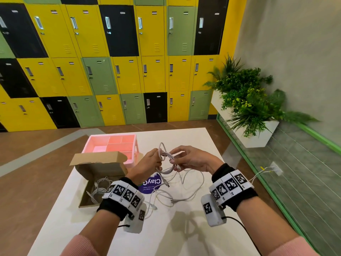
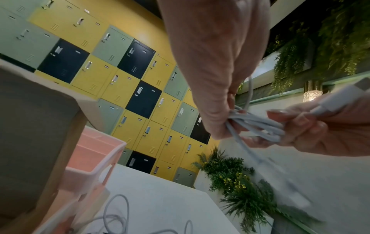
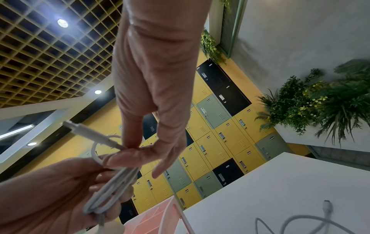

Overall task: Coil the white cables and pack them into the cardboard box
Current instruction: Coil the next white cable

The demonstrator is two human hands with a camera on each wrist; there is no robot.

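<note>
Above the white table, both hands hold a white cable coil. My left hand grips the bundled loops on one side. My right hand pinches the cable's end with thumb and forefinger, and the plug sticks out past the fingers. The open cardboard box stands at the table's left edge with a coiled white cable inside. Loose white cables lie tangled on the table under the hands.
A pink divided tray stands behind the box. A purple round sticker lies on the table below the hands. Coloured lockers fill the back wall, and a white planter with green plants stands to the right.
</note>
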